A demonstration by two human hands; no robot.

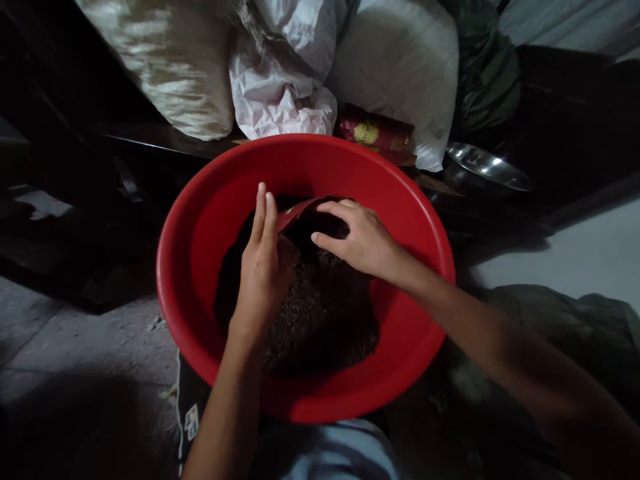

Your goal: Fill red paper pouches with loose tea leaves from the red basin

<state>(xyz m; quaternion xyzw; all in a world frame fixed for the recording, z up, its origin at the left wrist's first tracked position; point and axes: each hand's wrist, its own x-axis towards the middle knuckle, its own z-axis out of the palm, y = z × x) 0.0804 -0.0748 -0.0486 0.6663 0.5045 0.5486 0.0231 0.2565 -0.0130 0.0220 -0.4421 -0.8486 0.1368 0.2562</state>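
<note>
A maroon packet point(296, 215) lies with its mouth wide in a red plastic basin point(175, 220). Dark, loose, grain-like material point(305, 320) covers much of the basin's floor. My left hand point(265, 267) holds the packet's left side, two fingers pointing straight up and the thumb largely hidden. At the packet's right rim is my right hand point(360, 233), its fingers curled on the edge and its thumb apart over the opening. Shadow hides the inside of the packet.
Behind the basin stand a cream sack point(170, 67), a crumpled white sack point(285, 100) and another pale sack point(400, 60). A full maroon packet point(375, 130) lies against them. A shiny metal bowl point(487, 167) sits at the right. Concrete floor point(100, 340) shows at left.
</note>
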